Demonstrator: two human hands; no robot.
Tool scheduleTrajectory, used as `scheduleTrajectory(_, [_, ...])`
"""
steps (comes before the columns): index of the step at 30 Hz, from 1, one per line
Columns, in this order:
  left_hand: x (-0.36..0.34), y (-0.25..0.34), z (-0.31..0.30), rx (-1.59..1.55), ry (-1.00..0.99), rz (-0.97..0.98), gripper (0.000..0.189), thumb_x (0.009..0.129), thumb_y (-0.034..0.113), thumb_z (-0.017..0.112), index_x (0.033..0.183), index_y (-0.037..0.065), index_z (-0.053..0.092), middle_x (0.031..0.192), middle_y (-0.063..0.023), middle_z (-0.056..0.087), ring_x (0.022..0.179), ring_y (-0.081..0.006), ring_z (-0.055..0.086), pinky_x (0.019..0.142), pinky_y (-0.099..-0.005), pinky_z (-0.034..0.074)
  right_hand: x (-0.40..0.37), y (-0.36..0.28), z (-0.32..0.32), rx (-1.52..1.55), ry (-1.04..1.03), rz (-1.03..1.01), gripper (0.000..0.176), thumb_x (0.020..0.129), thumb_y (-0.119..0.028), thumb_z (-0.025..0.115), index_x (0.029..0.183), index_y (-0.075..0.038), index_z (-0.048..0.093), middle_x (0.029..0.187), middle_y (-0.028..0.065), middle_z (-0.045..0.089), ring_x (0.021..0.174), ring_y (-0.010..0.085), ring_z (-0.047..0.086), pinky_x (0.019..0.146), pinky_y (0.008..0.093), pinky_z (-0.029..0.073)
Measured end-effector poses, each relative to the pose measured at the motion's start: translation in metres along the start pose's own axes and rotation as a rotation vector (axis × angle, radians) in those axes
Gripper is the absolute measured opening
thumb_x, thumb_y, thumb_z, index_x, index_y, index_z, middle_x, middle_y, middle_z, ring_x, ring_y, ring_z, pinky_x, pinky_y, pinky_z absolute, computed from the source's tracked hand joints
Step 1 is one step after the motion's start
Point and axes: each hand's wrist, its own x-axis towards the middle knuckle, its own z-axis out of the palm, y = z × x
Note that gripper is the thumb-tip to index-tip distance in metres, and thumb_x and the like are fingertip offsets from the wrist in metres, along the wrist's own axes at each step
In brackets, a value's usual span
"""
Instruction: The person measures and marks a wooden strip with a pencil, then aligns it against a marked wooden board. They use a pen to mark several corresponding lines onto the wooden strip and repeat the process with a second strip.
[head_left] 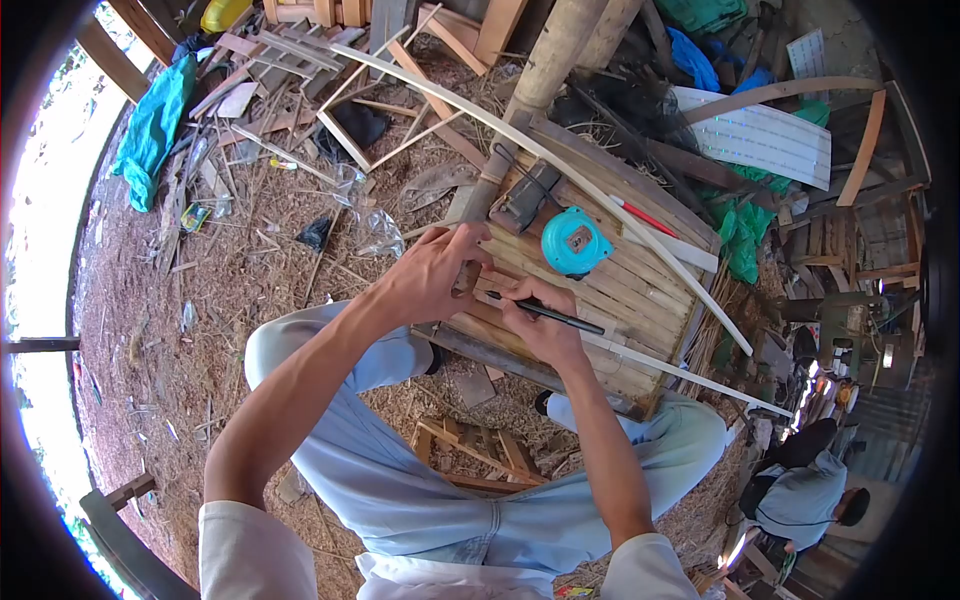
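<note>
Right hand (540, 328) grips a black pen (560, 316) — tip on 1 thin bamboo strip (690, 375) lying across the slatted bamboo bench (625, 300). Left hand (430, 278) fingers curl closed on the strip's end, near a teal tape measure (575, 243).

- I can read no word, number or sign anywhere in this view.
- The teal tape measure (575, 243) lying on the slatted bamboo bench (645, 300) has a small dark label patch at its middle. From where I sit, its print is too small to make out.
- The black pen (548, 312) gripped in the right hand (545, 338) shows me no legible lettering.
- A small coloured packet (194, 216) on the littered ground at the left carries some printing, but it's too blurred to read.
</note>
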Motion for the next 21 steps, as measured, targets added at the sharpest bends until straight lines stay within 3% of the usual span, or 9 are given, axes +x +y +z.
scheduleTrajectory(4, [0.0,0.004,-0.002,0.042,-0.014,-0.016,0.06,0.07,0.008,0.074,0.126,0.004,0.052,0.132,-0.0121,0.059,0.125,-0.031,0.056,0.114,-0.0459,0.035,-0.001,0.0,-0.007,0.027,-0.031,0.072,0.007,0.086,-0.003,0.07,0.089,0.001,0.066,0.073,0.0039,0.066,0.061,0.0066,0.051,0.057,0.025,0.044])
scheduleTrajectory(6, [0.0,0.003,0.001,0.03,-0.019,-0.019,0.06,0.07,0.008,0.074,0.125,0.004,0.052,0.131,-0.0126,0.059,0.126,-0.0311,0.056,0.114,-0.0458,0.035,-0.001,-0.004,-0.007,0.385,0.113,0.172,0.008,0.091,-0.005,0.068,0.098,-0.001,0.069,0.077,0.0026,0.067,0.063,0.0052,0.049,0.057,0.0234,0.041])
scheduleTrajectory(9, [0.002,0.003,0.001,0.024,-0.03,-0.04,0.06,0.069,0.008,0.074,0.125,0.005,0.052,0.13,-0.0133,0.06,0.126,-0.0314,0.055,0.114,-0.0455,0.035,-0.001,-0.022,-0.032,0.434,0.146,0.232,0.009,0.096,-0.007,0.066,0.104,-0.002,0.069,0.083,0.0034,0.068,0.066,0.0062,0.051,0.059,0.0248,0.043])
scheduleTrajectory(11, [0.001,0.007,0.0,0.026,-0.045,-0.048,0.059,0.069,0.008,0.073,0.125,0.005,0.052,0.13,-0.0136,0.06,0.126,-0.0317,0.055,0.114,-0.0453,0.035,-0.002,-0.038,-0.062,0.24,0.151,0.188,0.013,0.096,-0.009,0.068,0.106,-0.001,0.069,0.081,0.0058,0.068,0.067,0.0108,0.056,0.063,0.0273,0.046])
scheduleTrajectory(13, [0.0,0.007,0.001,0.044,-0.003,-0.025,0.057,0.069,0.008,0.073,0.123,0.006,0.054,0.128,-0.0133,0.061,0.127,-0.0319,0.055,0.112,-0.0454,0.036,-0.011,-0.053,-0.093,-0.324,0.046,-0.093,0.018,0.094,-0.011,0.069,0.108,0.0,0.069,0.082,0.0091,0.068,0.069,0.0194,0.062,0.065,0.031,0.049])
scheduleTrajectory(14, [-0.001,0.007,0.002,0.052,-0.007,-0.006,0.057,0.069,0.008,0.073,0.123,0.006,0.054,0.128,-0.0133,0.061,0.127,-0.0319,0.055,0.112,-0.0454,0.036,-0.021,-0.047,-0.109,-0.43,0.019,-0.082,0.024,0.089,-0.014,0.073,0.108,-0.001,0.069,0.091,0.0129,0.068,0.08,0.029,0.065,0.072,0.0371,0.052])
scheduleTrajectory(15, [-0.001,0.006,0.004,0.072,0.006,-0.003,0.056,0.069,0.007,0.072,0.123,0.006,0.055,0.127,-0.0132,0.061,0.125,-0.0318,0.056,0.111,-0.0456,0.038,-0.033,-0.044,-0.119,-0.433,0.042,-0.088,0.024,0.089,-0.014,0.073,0.108,-0.001,0.069,0.091,0.0129,0.068,0.08,0.029,0.065,0.072,0.0371,0.052])
scheduleTrajectory(18, [0.002,0.018,0.004,0.155,-0.021,0.015,0.056,0.068,0.006,0.069,0.123,0.006,0.059,0.124,-0.0133,0.062,0.12,-0.0318,0.057,0.108,-0.0456,0.04,-0.073,-0.028,-0.138,-0.633,-0.031,-0.014,0.036,0.078,-0.015,0.08,0.11,-0.005,0.068,0.108,0.0154,0.066,0.105,0.0375,0.06,0.091,0.0471,0.048])
scheduleTrajectory(21, [0.002,0.017,0.015,0.266,0.015,0.124,0.054,0.065,0.003,0.064,0.118,0.008,0.064,0.111,-0.0101,0.06,0.107,-0.0294,0.056,0.1,-0.0427,0.043,-0.085,-0.011,-0.14,-0.62,-0.05,0.05,0.039,0.075,-0.007,0.081,0.111,-0.004,0.066,0.108,0.0144,0.065,0.101,0.036,0.061,0.087,0.0443,0.049])
